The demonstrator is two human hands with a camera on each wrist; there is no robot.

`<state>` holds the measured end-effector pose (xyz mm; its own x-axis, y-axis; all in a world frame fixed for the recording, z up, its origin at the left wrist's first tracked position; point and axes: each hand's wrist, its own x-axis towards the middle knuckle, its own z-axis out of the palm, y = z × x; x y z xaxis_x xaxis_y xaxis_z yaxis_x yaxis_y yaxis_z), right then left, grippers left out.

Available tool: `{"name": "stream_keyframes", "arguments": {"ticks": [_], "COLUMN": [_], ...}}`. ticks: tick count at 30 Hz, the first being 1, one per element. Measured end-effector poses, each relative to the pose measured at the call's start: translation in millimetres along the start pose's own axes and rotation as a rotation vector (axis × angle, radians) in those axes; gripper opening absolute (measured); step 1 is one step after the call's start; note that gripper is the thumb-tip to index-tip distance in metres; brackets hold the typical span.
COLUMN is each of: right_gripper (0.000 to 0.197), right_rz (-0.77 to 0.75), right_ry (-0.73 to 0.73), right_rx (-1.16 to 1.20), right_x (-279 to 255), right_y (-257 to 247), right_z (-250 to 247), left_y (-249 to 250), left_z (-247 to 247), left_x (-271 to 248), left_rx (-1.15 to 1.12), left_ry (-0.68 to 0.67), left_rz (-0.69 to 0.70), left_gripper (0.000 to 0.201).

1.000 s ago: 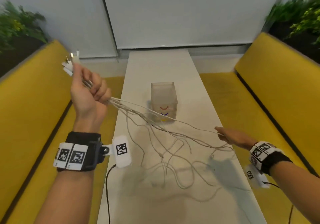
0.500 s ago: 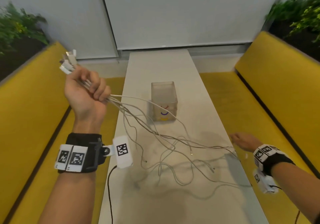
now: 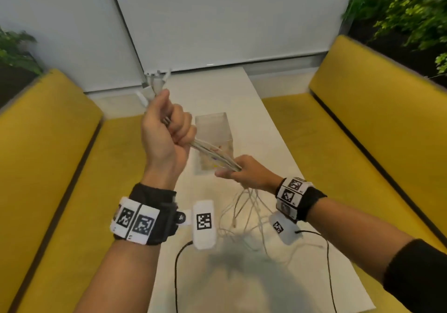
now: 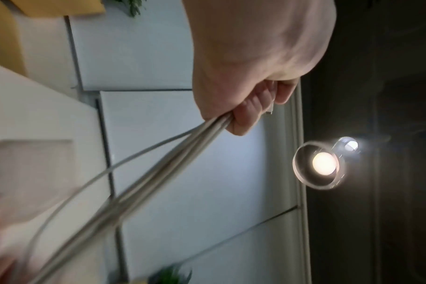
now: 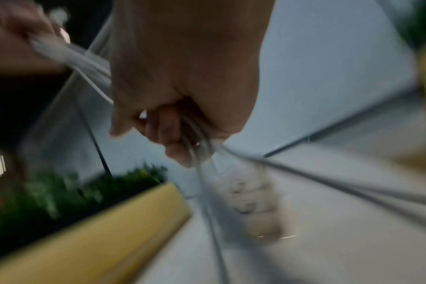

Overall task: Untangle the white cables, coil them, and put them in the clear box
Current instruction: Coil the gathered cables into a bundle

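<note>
My left hand [image 3: 167, 128] is raised over the table and grips a bundle of several white cables [image 3: 212, 155], their plug ends [image 3: 153, 83] sticking out above the fist. The left wrist view shows those cables [image 4: 158, 173] leaving the curled fingers [image 4: 246, 115]. Lower and to the right, my right hand [image 3: 238, 172] is curled round the same bundle, seen blurred in the right wrist view with cables [image 5: 195, 138] running through the fingers. Below it the loose cable ends [image 3: 246, 213] hang down to the table. The clear box [image 3: 214, 128] stands upright behind both hands.
The long white table [image 3: 273, 143] runs away from me between two yellow benches [image 3: 48, 143] [image 3: 362, 131]. Green plants [image 3: 399, 10] stand behind the benches. Black sensor wires [image 3: 179, 264] trail from my wrist bands over the near table.
My left hand has swung right, over the table, with the cable bundle. My right hand, away to the right before, has come in and taken hold of the bundle; the spread cables are gathered.
</note>
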<state>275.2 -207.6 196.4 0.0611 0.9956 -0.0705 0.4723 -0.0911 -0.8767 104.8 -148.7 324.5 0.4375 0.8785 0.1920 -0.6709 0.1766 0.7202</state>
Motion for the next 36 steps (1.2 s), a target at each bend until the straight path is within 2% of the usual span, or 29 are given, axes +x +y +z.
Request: {"name": "stream_keyframes", "arguments": {"ticks": [2, 4, 6, 8, 10, 13, 15, 16, 17, 19, 20, 21, 23, 25, 27, 28, 29, 31, 36], "right_gripper": [0.054, 0.056, 0.053, 0.041, 0.034, 0.037, 0.030, 0.027, 0.039, 0.092, 0.115, 0.128, 0.138, 0.128, 0.089, 0.064, 0.051, 0.056, 0.057], "right_rz": [0.077, 0.092, 0.085, 0.100, 0.149, 0.267, 0.308, 0.342, 0.403, 0.533, 0.523, 0.446, 0.188, -0.046, -0.180, -0.186, -0.178, -0.133, -0.026], "right_ry": [0.061, 0.114, 0.185, 0.261, 0.305, 0.331, 0.300, 0.239, 0.115, -0.202, -0.286, -0.315, -0.266, -0.211, -0.190, -0.169, -0.143, -0.067, 0.163], "right_rx": [-0.171, -0.332, -0.540, -0.700, -0.773, -0.811, -0.825, -0.804, -0.767, -0.650, -0.615, -0.569, -0.488, -0.366, -0.184, -0.086, 0.021, 0.078, -0.274], "right_x": [-0.8, 6.5, 17.4, 22.6, 21.6, 10.2, 0.7, -4.4, -8.6, -11.6, -9.2, -4.2, 8.5, 20.3, 30.9, 35.5, 39.2, 49.0, 60.7], "right_y": [23.0, 33.5, 35.8, 30.8, 31.6, 44.7, 56.5, 59.8, 59.1, 50.6, 41.9, 29.4, -1.2, -34.6, -59.0, -66.2, -71.8, -70.5, -36.9], "right_z": [-24.8, -55.2, -85.7, -116.3, -140.9, -164.1, -169.8, -170.1, -168.6, -161.2, -155.7, -146.7, -116.1, -74.5, -38.1, -26.5, -20.0, -21.4, -64.8], "left_y": [27.3, 42.8, 48.4, 51.8, 59.2, 74.9, 78.2, 75.1, 68.9, 48.4, 35.7, 21.8, -6.9, -29.9, -38.8, -36.9, -31.1, -9.4, 56.4], "left_z": [-5.6, -12.3, -17.4, -22.4, -29.1, -39.7, -42.6, -42.5, -41.5, -38.3, -36.1, -33.5, -24.8, -8.7, 11.9, 21.7, 30.1, 42.3, 58.2], "left_x": [-0.8, -1.4, -0.6, 1.3, 2.8, 3.6, 3.7, 3.6, 4.0, 6.6, 9.0, 11.9, 17.7, 21.4, 24.1, 26.3, 29.1, 35.9, 39.9], "left_rx": [-0.007, 0.006, 0.015, 0.010, 0.002, -0.028, -0.035, -0.030, -0.018, 0.004, 0.008, 0.010, 0.024, 0.055, 0.100, 0.119, 0.125, 0.093, 0.005], "left_ry": [0.040, 0.079, 0.094, 0.103, 0.127, 0.138, 0.136, 0.133, 0.132, 0.139, 0.142, 0.146, 0.160, 0.171, 0.154, 0.138, 0.120, 0.078, 0.038], "left_rz": [0.069, 0.126, 0.162, 0.191, 0.216, 0.259, 0.271, 0.265, 0.253, 0.208, 0.176, 0.140, 0.071, 0.025, 0.023, 0.041, 0.065, 0.113, 0.239], "left_gripper": [0.044, 0.043, 0.043, 0.044, 0.044, 0.046, 0.046, 0.046, 0.046, 0.046, 0.046, 0.046, 0.046, 0.047, 0.048, 0.048, 0.048, 0.050, 0.057]}}
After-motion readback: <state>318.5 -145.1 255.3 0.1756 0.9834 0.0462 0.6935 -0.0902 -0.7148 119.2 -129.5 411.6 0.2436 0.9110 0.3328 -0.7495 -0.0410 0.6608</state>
